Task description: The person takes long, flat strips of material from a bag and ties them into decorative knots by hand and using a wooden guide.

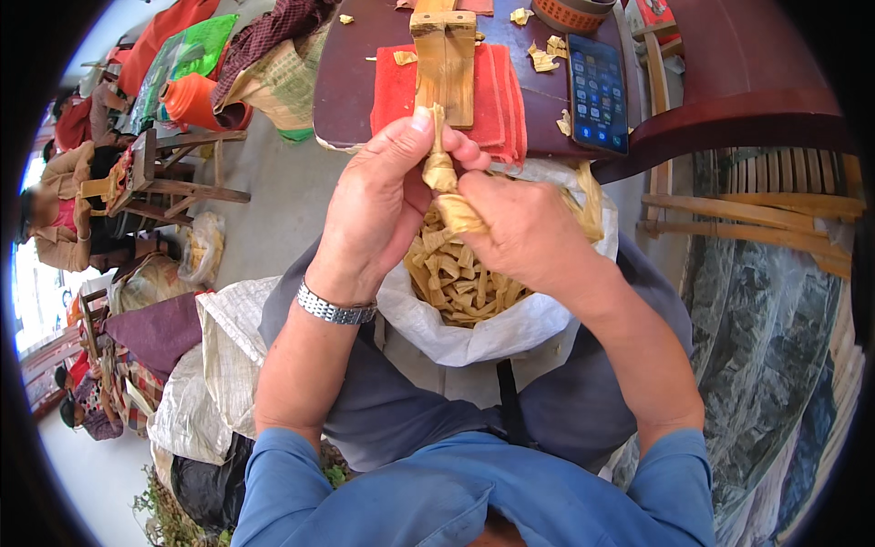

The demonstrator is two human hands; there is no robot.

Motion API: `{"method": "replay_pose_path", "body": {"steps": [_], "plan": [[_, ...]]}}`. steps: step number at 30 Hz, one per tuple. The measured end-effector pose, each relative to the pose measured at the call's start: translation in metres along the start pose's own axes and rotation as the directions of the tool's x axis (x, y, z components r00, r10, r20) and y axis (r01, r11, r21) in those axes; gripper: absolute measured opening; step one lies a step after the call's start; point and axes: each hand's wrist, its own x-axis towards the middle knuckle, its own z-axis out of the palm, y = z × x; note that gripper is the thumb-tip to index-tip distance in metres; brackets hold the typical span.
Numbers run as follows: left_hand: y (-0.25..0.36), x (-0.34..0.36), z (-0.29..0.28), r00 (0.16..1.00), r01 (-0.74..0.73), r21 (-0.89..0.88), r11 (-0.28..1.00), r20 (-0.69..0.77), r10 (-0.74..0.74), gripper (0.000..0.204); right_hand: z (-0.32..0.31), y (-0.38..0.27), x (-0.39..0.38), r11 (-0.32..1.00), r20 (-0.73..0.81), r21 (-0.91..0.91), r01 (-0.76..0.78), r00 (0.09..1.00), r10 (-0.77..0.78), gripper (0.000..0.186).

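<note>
In front of me my left hand (392,182) pinches a pale yellow, twisted strip of dried material (438,150), its thumb near the top end. My right hand (519,223) grips the lower, wider rolled part of that piece. Both hands are over an open white woven sack (433,342) of similar yellow dried pieces (460,287). Just beyond them, a wooden block tool (442,64) rests on folded red cloths (497,96) on a maroon table (346,68).
A phone (597,91), an orange-banded round container (572,13) and loose scraps (542,56) lie on the table. Wooden chairs (747,205) stand at right. At left are sacks (228,356), an orange container (191,102) and other people (68,210) at wooden stands (159,178).
</note>
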Motion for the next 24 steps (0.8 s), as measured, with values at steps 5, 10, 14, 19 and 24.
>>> {"method": "replay_pose_path", "body": {"steps": [5, 10, 14, 19, 24], "plan": [[0.001, 0.000, 0.002, 0.999, 0.032, -0.176, 0.984, -0.018, -0.036, 0.025, 0.013, -0.010, 0.001, 0.978, -0.001, -0.185, 0.095, 0.995, -0.097, 0.022], [0.004, 0.002, 0.005, 0.996, 0.017, -0.192, 0.981, -0.081, -0.033, 0.027, 0.017, -0.016, 0.002, 0.970, 0.007, -0.214, 0.114, 0.993, -0.115, 0.020], [0.005, 0.005, 0.003, 0.994, 0.011, -0.202, 0.979, -0.108, -0.034, 0.028, 0.017, -0.022, 0.003, 0.971, 0.022, -0.212, 0.113, 0.994, -0.110, 0.020], [0.002, 0.004, -0.005, 0.998, 0.061, -0.161, 0.985, 0.001, -0.062, 0.029, 0.023, -0.015, -0.003, 0.995, -0.045, -0.090, 0.032, 0.998, -0.036, 0.021], [0.002, -0.004, 0.012, 0.993, 0.073, 0.129, 0.989, -0.105, -0.059, 0.034, 0.016, -0.002, -0.002, 0.994, -0.121, 0.004, -0.109, 0.987, 0.108, 0.021]]}}
